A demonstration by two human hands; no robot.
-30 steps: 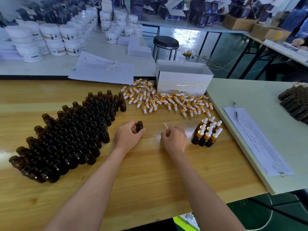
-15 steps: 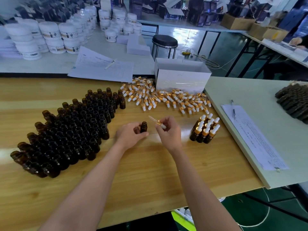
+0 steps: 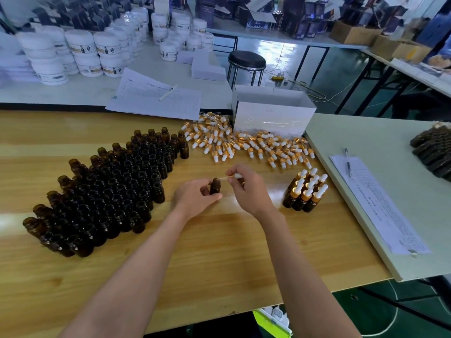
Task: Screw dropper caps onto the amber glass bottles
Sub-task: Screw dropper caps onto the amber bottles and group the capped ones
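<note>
Dropper cap [image 3: 230, 177] meets an amber bottle [image 3: 215, 186] held upright between two hands.

The left hand [image 3: 195, 197] curls its fingers [image 3: 214, 196] round the small, dark brown bottle. The right hand [image 3: 249, 189] pinches the cap, whose clear glass pipette lies nearly level with its tip at the bottle's mouth. Left of the held bottle a packed block of open bottles [image 3: 109, 191] stands on the wooden table [image 3: 219, 252]. Right of it is a small cluster of capped bottles [image 3: 305, 191], and beyond it a loose pile of gold-and-white caps [image 3: 244, 142].

Uncapped amber bottles [image 3: 117, 191], left of centre: ~100, too dense for an exact count. Loose dropper caps [image 3: 244, 142], upper centre: dozens. Capped bottles [image 3: 305, 193], right: ~9. Held: 1 bottle [image 3: 215, 187], 1 dropper [image 3: 228, 177].
</note>
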